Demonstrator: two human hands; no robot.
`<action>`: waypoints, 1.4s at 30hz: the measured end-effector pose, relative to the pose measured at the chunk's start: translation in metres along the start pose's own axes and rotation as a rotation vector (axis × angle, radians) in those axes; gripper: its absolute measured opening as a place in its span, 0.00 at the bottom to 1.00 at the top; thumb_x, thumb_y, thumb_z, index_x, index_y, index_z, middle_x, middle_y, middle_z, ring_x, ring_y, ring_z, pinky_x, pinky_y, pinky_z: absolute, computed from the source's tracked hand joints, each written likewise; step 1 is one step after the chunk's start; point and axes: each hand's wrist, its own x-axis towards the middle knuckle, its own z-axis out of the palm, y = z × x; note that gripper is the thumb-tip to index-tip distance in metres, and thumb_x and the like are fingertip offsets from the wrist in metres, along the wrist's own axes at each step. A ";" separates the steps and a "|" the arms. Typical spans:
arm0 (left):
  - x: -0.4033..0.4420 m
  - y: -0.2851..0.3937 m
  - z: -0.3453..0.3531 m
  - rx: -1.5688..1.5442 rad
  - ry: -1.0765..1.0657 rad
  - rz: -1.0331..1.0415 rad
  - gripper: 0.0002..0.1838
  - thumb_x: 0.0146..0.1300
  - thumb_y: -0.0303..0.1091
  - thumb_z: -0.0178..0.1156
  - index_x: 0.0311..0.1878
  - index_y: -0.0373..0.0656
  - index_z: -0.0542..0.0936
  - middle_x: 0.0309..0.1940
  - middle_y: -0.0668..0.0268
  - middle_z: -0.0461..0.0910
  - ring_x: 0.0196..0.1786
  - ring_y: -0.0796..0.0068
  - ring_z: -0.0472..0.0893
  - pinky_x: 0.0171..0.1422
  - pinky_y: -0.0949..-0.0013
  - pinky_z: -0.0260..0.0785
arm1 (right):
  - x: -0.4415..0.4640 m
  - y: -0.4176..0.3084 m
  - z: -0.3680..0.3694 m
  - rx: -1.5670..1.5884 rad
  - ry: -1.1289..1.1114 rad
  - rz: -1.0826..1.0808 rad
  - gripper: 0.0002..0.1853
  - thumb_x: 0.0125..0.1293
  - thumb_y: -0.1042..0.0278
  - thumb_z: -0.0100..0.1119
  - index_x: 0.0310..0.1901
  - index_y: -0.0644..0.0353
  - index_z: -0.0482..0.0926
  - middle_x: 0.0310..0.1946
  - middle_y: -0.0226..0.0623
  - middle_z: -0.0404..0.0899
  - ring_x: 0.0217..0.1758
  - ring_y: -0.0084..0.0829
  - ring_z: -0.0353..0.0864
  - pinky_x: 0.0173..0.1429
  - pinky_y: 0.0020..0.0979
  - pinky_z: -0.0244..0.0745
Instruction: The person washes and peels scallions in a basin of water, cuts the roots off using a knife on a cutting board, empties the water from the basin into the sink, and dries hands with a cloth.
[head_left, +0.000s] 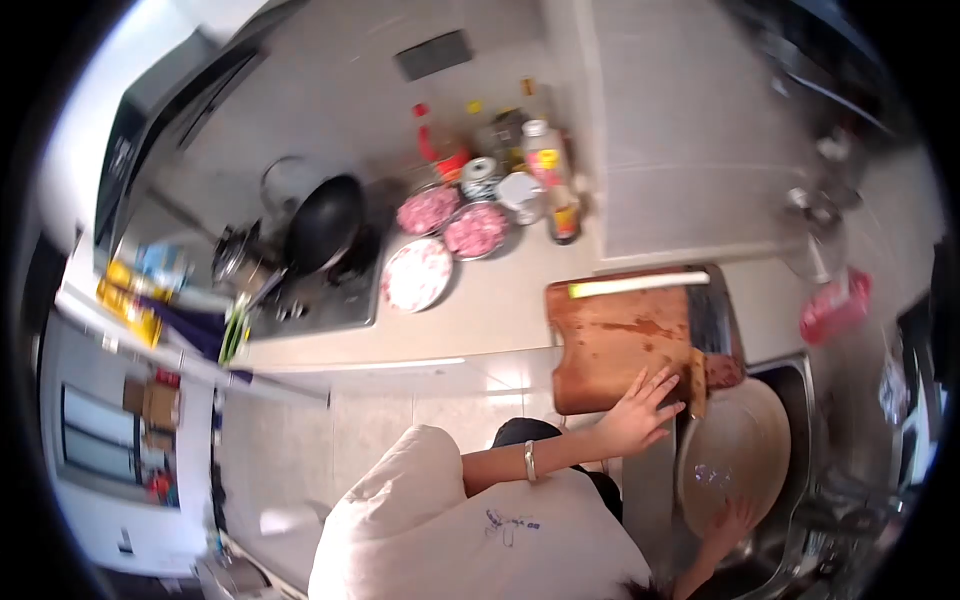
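My left hand point(640, 412) is open, fingers spread, over the front right corner of a wooden cutting board point(610, 350). A cleaver point(697, 385) with a dark blade and wooden handle lies on the board's right side, just beyond my fingertips. Along the board's far edge lies a long pale stalk point(640, 285). My right hand point(730, 525) grips the near rim of a large pale round dish point(735, 440), its fingers over the inner face. The thumb is not clear. The dish is over the sink point(800, 400), close to the board's edge.
Two bowls of pink minced meat point(475, 230) and a white plate point(418, 274) stand left on the counter point(480, 315). Several bottles point(545, 155) are behind them. A black wok point(325, 222) sits on the stove. A red package point(836, 305) lies right, behind the sink.
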 end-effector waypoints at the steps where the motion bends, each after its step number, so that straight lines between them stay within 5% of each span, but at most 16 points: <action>1: -0.009 -0.010 -0.014 -0.006 0.041 -0.038 0.23 0.57 0.37 0.60 0.56 0.45 0.73 0.64 0.52 0.59 0.70 0.52 0.53 0.73 0.45 0.42 | 0.015 0.003 0.001 -0.072 0.027 -0.119 0.12 0.63 0.69 0.53 0.47 0.62 0.76 0.47 0.43 0.76 0.51 0.44 0.74 0.55 0.40 0.68; 2: -0.015 -0.017 -0.030 -0.012 0.077 -0.064 0.22 0.57 0.37 0.59 0.55 0.44 0.74 0.64 0.53 0.60 0.70 0.53 0.54 0.73 0.46 0.42 | 0.033 -0.008 -0.009 -0.143 0.063 -0.226 0.12 0.64 0.68 0.53 0.47 0.62 0.76 0.47 0.43 0.76 0.51 0.44 0.74 0.54 0.39 0.69; 5: -0.046 -0.039 -0.070 -0.041 0.268 -0.126 0.15 0.58 0.34 0.59 0.48 0.42 0.78 0.56 0.56 0.69 0.66 0.55 0.62 0.72 0.48 0.48 | 0.075 -0.100 -0.050 0.110 0.120 -0.023 0.10 0.65 0.71 0.52 0.46 0.62 0.77 0.46 0.44 0.76 0.50 0.43 0.75 0.54 0.39 0.70; 8: -0.083 -0.060 -0.113 -0.017 0.428 -0.156 0.11 0.57 0.33 0.60 0.43 0.41 0.80 0.50 0.57 0.73 0.63 0.56 0.66 0.71 0.48 0.51 | 0.105 -0.174 -0.045 0.224 0.333 -0.336 0.09 0.65 0.76 0.50 0.45 0.63 0.77 0.45 0.45 0.76 0.49 0.42 0.75 0.53 0.39 0.71; 15: -0.230 -0.138 -0.215 0.098 0.548 -0.231 0.09 0.56 0.33 0.60 0.39 0.40 0.80 0.48 0.57 0.74 0.61 0.60 0.69 0.70 0.51 0.54 | 0.087 -0.419 -0.028 0.406 0.450 -0.640 0.07 0.65 0.77 0.51 0.41 0.65 0.78 0.37 0.40 0.80 0.38 0.41 0.79 0.48 0.37 0.73; 18: -0.315 -0.176 -0.269 0.203 0.579 -0.383 0.08 0.56 0.33 0.60 0.37 0.40 0.79 0.44 0.58 0.76 0.56 0.60 0.72 0.65 0.55 0.61 | 0.057 -0.542 0.001 0.705 0.212 -0.813 0.06 0.63 0.77 0.53 0.40 0.63 0.78 0.33 0.38 0.80 0.36 0.39 0.79 0.44 0.36 0.73; 22: -0.444 -0.203 -0.331 0.346 0.750 -0.670 0.07 0.55 0.32 0.60 0.36 0.40 0.79 0.40 0.59 0.78 0.47 0.58 0.77 0.52 0.61 0.71 | 0.004 -0.709 0.014 0.670 -0.016 -1.328 0.06 0.58 0.78 0.57 0.37 0.60 0.79 0.28 0.36 0.79 0.34 0.37 0.78 0.41 0.35 0.72; 28: -0.600 -0.198 -0.365 0.488 0.992 -1.193 0.06 0.55 0.32 0.61 0.36 0.43 0.81 0.41 0.62 0.80 0.42 0.62 0.79 0.45 0.64 0.73 | -0.087 -0.872 0.030 0.854 -0.457 -1.737 0.08 0.53 0.75 0.60 0.37 0.58 0.79 0.28 0.34 0.77 0.34 0.35 0.77 0.41 0.35 0.72; 32: -0.677 -0.217 -0.385 0.541 1.026 -1.390 0.06 0.55 0.32 0.61 0.35 0.43 0.81 0.40 0.62 0.80 0.42 0.62 0.80 0.44 0.64 0.73 | -0.135 -0.953 0.062 0.866 -0.560 -1.836 0.08 0.52 0.74 0.61 0.36 0.58 0.79 0.27 0.35 0.77 0.32 0.36 0.76 0.41 0.35 0.72; 42: -0.827 -0.353 -0.525 0.445 0.854 -1.451 0.08 0.55 0.34 0.61 0.36 0.42 0.80 0.37 0.61 0.80 0.41 0.59 0.79 0.41 0.62 0.72 | -0.224 -1.165 0.138 0.830 -0.648 -1.724 0.05 0.58 0.68 0.56 0.32 0.58 0.78 0.26 0.37 0.77 0.34 0.39 0.76 0.40 0.36 0.70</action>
